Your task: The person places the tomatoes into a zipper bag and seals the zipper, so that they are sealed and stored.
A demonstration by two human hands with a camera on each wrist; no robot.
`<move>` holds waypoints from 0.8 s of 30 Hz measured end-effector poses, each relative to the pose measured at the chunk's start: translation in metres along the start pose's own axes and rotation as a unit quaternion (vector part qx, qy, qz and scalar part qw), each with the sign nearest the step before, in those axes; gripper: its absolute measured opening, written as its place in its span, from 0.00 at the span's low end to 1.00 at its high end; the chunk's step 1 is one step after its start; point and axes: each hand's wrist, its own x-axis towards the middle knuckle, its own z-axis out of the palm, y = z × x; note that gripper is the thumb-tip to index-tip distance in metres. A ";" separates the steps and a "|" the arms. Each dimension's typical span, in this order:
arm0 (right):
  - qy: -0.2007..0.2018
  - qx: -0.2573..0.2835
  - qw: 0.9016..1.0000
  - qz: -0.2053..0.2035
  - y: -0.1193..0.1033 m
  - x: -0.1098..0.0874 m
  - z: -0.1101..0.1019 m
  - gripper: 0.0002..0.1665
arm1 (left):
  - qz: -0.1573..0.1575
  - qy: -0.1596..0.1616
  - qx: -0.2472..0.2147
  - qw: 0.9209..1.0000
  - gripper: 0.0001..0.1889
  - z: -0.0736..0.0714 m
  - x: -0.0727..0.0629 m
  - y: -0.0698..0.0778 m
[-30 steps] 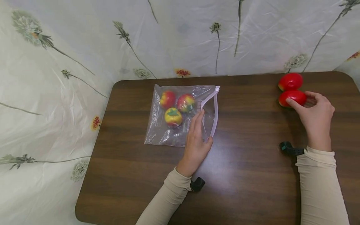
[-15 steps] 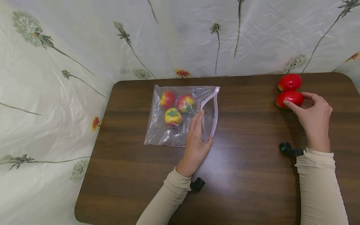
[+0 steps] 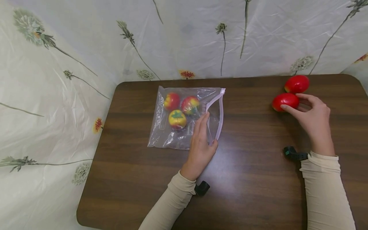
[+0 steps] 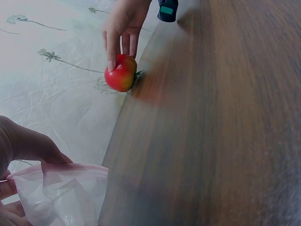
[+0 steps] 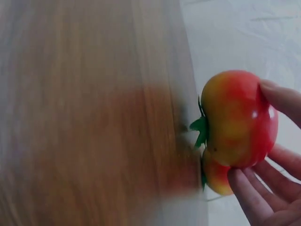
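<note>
My right hand pinches a glossy red-and-yellow tomato between thumb and fingers at the table's right side. Its green leafy top faces the tabletop in the right wrist view. Just behind it sits a second tomato, partly covered by the first in the right wrist view. A clear zip bag lies flat at left centre, its mouth turned right and gaping. Inside rest three similar tomatoes. My left hand lies across the bag's mouth, and in the left wrist view it grips the bag's edge.
The dark wooden table has rounded corners and ends at a pale flower-printed sheet behind and to the left. Bare tabletop stretches between the bag and the right hand. Each wrist carries a small black device.
My right hand has moved left with the tomato, away from the one behind it. The left hand and the bag have stayed in place.
</note>
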 end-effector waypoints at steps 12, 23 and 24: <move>-0.034 0.004 0.999 -0.031 -0.012 -0.003 0.009 0.42 | 0.007 0.003 0.004 1.000 0.52 0.000 0.000 -0.001; -0.055 0.054 0.991 -0.111 -0.034 -0.015 0.025 0.37 | 0.005 0.002 -0.002 1.000 0.52 0.000 0.000 -0.001; -0.056 0.059 0.990 -0.118 -0.036 -0.016 0.026 0.36 | 0.006 0.003 -0.002 1.000 0.52 0.000 0.000 -0.001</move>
